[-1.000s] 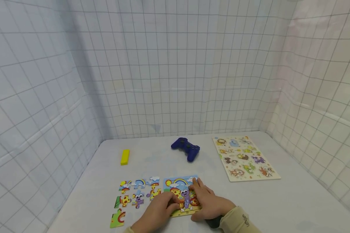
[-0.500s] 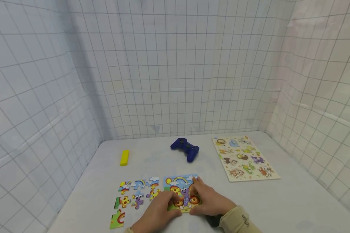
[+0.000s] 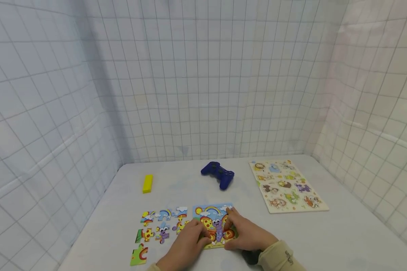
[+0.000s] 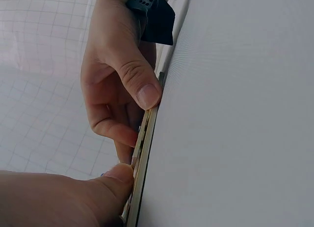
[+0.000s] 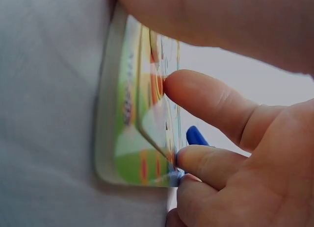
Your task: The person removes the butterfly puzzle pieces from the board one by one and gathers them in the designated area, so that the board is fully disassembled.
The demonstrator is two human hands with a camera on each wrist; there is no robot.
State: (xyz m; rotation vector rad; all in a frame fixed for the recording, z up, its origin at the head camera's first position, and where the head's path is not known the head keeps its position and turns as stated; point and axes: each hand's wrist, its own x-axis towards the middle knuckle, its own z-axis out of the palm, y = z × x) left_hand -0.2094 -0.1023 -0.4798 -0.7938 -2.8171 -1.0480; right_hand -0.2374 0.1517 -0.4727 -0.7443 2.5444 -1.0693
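Note:
A colourful jigsaw puzzle (image 3: 218,226) with a purple butterfly picture lies in its tray, close to the person. The left hand (image 3: 183,244) holds its lower left part, with index finger and thumb curved towards each other. Across the right side lies the right hand (image 3: 249,233): its thumb is by the near edge and its fingertips touch the picture. In the right wrist view, extended fingers (image 5: 206,97) touch the surface of the puzzle (image 5: 130,138). The left wrist view shows the tray's edge (image 4: 140,188) side-on, flat on the table, with both thumbs at it.
Several loose puzzle pieces (image 3: 162,231) lie left of the hands. Behind stand a yellow block (image 3: 147,183) and a dark blue game controller (image 3: 218,174). An animal peg puzzle (image 3: 288,186) lies at the right. Gridded white walls (image 3: 207,94) enclose the white table (image 3: 312,241).
The left thumb drew back from the index finger, then came close to it again at the puzzle's lower left. Right-hand fingers, at first spread flat, are now more bent on the puzzle.

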